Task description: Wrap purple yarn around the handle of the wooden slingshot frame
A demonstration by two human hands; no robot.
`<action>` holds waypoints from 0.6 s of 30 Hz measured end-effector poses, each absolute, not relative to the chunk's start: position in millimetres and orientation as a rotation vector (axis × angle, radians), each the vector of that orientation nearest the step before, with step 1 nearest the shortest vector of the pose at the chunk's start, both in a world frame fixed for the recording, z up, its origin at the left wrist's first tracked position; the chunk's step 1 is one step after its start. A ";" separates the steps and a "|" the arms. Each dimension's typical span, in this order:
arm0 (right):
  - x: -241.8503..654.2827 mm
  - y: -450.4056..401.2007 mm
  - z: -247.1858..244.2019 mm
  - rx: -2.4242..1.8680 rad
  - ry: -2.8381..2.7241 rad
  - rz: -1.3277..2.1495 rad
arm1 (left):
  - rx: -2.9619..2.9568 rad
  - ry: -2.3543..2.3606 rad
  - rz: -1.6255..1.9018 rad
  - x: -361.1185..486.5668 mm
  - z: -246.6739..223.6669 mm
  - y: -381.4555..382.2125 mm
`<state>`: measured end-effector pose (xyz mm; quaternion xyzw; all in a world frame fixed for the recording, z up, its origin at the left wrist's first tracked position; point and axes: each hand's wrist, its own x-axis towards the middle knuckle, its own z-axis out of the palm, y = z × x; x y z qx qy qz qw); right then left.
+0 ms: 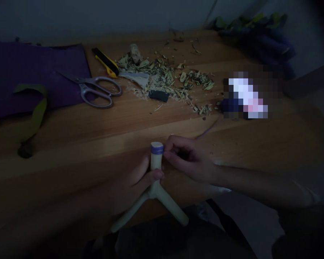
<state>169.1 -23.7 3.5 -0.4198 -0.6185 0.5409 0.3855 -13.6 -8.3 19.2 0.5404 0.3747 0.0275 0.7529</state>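
Observation:
My left hand (140,181) grips a peeled, pale forked stick (156,163), its thumb lying across the stem just above the fork. The stem points up and away from me, and the two prongs spread down toward the table's near edge. Around the top of the stem runs a band of blue-purple cord (157,149), wound in a few turns. Close beside this band, my right hand (189,156) pinches the cord between thumb and forefinger. A loose length of purple cord (206,131) trails from behind that hand toward a pixelated patch.
Wood and bark shavings (164,73) litter the wooden table (102,133). Near them lie a yellow-black utility knife (106,63) and scissors (95,93), partly on a purple sheet (43,72). A green strip (37,115) hangs over its edge. A dark purple bundle (270,46) lies at back right.

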 end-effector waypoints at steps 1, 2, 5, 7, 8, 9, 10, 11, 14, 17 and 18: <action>169.6 -24.6 3.4 -1.077 -1.605 1.335 | 1.090 0.767 0.091 -13.5 14.7 -11.2; 170.1 -25.6 3.3 -1.080 -1.647 1.281 | 0.994 0.699 0.142 -13.3 10.2 -14.4; 171.0 -28.8 3.5 -1.071 -1.786 1.084 | 0.818 0.549 0.294 -12.2 0.5 -23.2; 171.1 -30.3 3.6 -1.079 -1.827 0.967 | 0.787 0.517 0.319 -11.5 -1.3 -26.8; 171.0 -30.8 3.7 -1.089 -1.830 0.920 | 0.778 0.509 0.326 -11.2 -1.1 -27.9; 170.8 -31.1 3.7 -1.099 -1.829 0.884 | 0.768 0.512 0.333 -10.8 -0.5 -28.7; 170.6 -31.2 3.7 -1.103 -1.834 0.864 | 0.755 0.518 0.339 -10.4 0.2 -29.3; 170.3 -31.1 3.7 -1.095 -1.844 0.861 | 0.738 0.532 0.352 -9.7 0.7 -29.8; 169.6 -30.3 3.9 -1.059 -1.887 0.905 | 0.661 0.578 0.408 -6.3 -0.6 -30.6; 169.1 -29.7 4.8 -1.050 -1.897 0.953 | 0.553 0.564 0.426 -1.5 -5.9 -29.5; 169.0 -29.7 5.2 -1.052 -1.895 0.971 | 0.524 0.555 0.417 -0.2 -7.7 -28.8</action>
